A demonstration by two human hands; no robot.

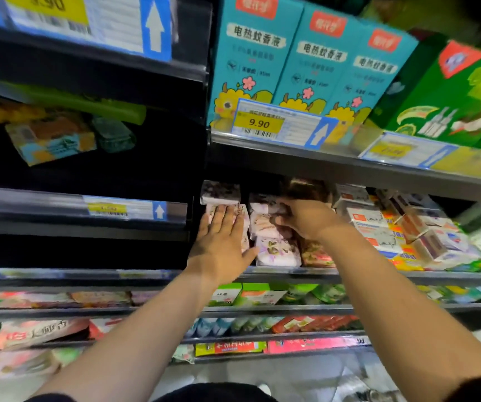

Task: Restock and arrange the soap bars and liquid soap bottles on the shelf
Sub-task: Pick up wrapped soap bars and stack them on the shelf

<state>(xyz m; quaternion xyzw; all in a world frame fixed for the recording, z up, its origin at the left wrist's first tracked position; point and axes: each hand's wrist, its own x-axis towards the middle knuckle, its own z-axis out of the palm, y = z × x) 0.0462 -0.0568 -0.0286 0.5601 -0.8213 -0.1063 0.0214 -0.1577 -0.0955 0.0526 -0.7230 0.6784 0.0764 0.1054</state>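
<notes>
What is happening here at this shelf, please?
A person is arranging wrapped soap bars on a store shelf. The left hand lies flat against the left stack of pink floral soap packs. The right hand grips a pack in the next stack. Boxed soaps sit to the right.

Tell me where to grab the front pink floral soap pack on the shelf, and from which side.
Take the front pink floral soap pack across its two long side edges, coming from the open aisle side and slightly above. It lies flat at the shelf lip, its front end facing out. The left hand crowds its left edge, so clear that first.
</notes>
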